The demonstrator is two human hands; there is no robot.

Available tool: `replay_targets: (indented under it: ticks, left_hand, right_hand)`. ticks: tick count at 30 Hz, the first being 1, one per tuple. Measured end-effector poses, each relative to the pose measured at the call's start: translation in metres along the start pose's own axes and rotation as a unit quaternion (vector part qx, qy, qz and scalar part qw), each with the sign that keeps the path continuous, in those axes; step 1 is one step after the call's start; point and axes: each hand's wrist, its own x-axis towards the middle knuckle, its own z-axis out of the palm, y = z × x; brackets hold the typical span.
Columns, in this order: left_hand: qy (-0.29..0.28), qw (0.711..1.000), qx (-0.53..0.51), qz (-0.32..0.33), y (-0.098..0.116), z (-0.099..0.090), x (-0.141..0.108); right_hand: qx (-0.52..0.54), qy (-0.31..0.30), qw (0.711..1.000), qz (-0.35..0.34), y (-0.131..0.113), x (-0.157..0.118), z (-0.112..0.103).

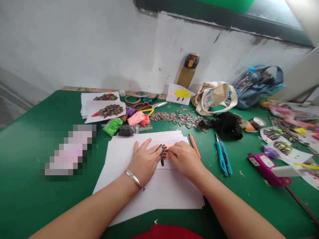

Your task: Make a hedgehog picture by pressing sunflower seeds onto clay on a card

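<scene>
A small flat piece of pink clay (170, 154) lies on a white card in front of me, with several striped sunflower seeds (163, 151) set on its left part and a short dark piece (162, 162) just below. My left hand (145, 158), with a silver bracelet at the wrist, rests palm down on the paper; its fingers are spread and the foremost fingertips touch the edge of the seeds. My right hand (183, 156) is closed in a pinch over the right side of the pink clay. Whatever is between those fingertips is hidden. A stack of white paper (174, 192) lies under both hands.
Loose sunflower seeds (185, 119), scissors (152, 108) and bagged clay (112, 126) lie behind the paper. An orange pen (194, 145), a teal utility knife (223, 156) and a magenta glue gun (267, 169) are to the right. A bottle (188, 71) stands by the wall.
</scene>
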Motion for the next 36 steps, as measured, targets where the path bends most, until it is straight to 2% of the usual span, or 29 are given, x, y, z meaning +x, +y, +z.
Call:
replay_targets:
  ticks: [9, 13, 17, 19, 23, 26, 29, 32, 36]
  left_hand:
    - [-0.002, 1.0, 0.009, 0.003, 0.001, -0.002, 0.0]
    - [-0.016, 1.0, 0.008, 0.003, 0.001, -0.005, 0.0]
    - [-0.033, 0.999, -0.01, -0.007, 0.002, -0.009, 0.0]
    - [-0.034, 0.999, -0.017, -0.012, 0.001, -0.009, -0.001]
    - [-0.037, 0.999, -0.025, -0.013, 0.0, -0.01, -0.001]
    - [-0.044, 0.998, -0.039, -0.016, -0.001, -0.012, 0.0]
    - [-0.053, 0.997, -0.059, -0.02, -0.002, -0.015, 0.001]
    - [-0.066, 0.995, -0.076, -0.025, -0.004, -0.02, 0.003]
    - [-0.08, 0.993, -0.085, -0.024, -0.008, -0.025, 0.005]
  right_hand:
    - [0.009, 0.001, 1.0, -0.003, 0.002, 0.002, 0.002]
    - [0.012, 0.046, 0.998, 0.04, 0.013, 0.008, -0.009]
    - [-0.002, 0.078, 0.994, 0.072, 0.031, 0.03, -0.025]
    - [-0.028, 0.073, 0.994, 0.081, 0.038, 0.047, -0.03]
    - [-0.063, 0.07, 0.99, 0.108, 0.047, 0.08, -0.031]
    - [-0.061, 0.072, 0.99, 0.103, 0.043, 0.091, -0.028]
    - [-0.029, 0.08, 0.994, 0.065, 0.03, 0.083, -0.027]
    - [0.018, 0.084, 0.996, 0.024, 0.013, 0.059, -0.025]
    - [0.05, 0.05, 0.997, 0.009, -0.003, 0.024, -0.017]
